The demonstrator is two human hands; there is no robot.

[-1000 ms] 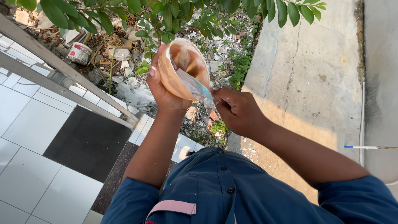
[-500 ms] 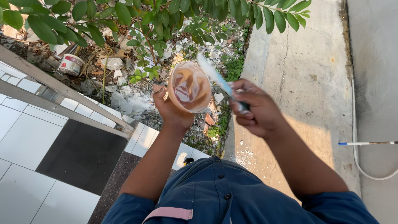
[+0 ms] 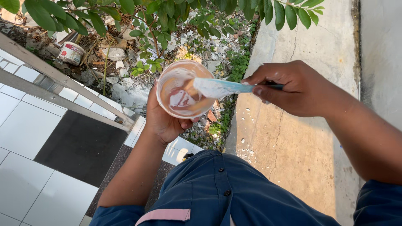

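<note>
My left hand [image 3: 164, 121] cups a small round bowl [image 3: 167, 86] from below, holding it up in front of me. The bowl's inside is smeared with pale pinkish-white paste. My right hand [image 3: 293, 90] grips the dark handle of a light-blue putty knife [image 3: 222, 87]. Its blade is coated in white paste and lies across the bowl's right rim, tip inside the bowl. Both forearms reach out from dark blue sleeves.
Far below lie white and dark floor tiles [image 3: 25, 138] behind a grey railing [image 3: 63, 98]. Rubble, weeds and a small white tub [image 3: 70, 52] fill the ground strip. A concrete slab [image 3: 301, 33] spotted with white drips runs on the right. Green leaves [image 3: 167, 8] hang overhead.
The bowl has turned from tilted on its side to mouth-up. My right hand has swung the putty knife from pointing upward to lying across the bowl's rim.
</note>
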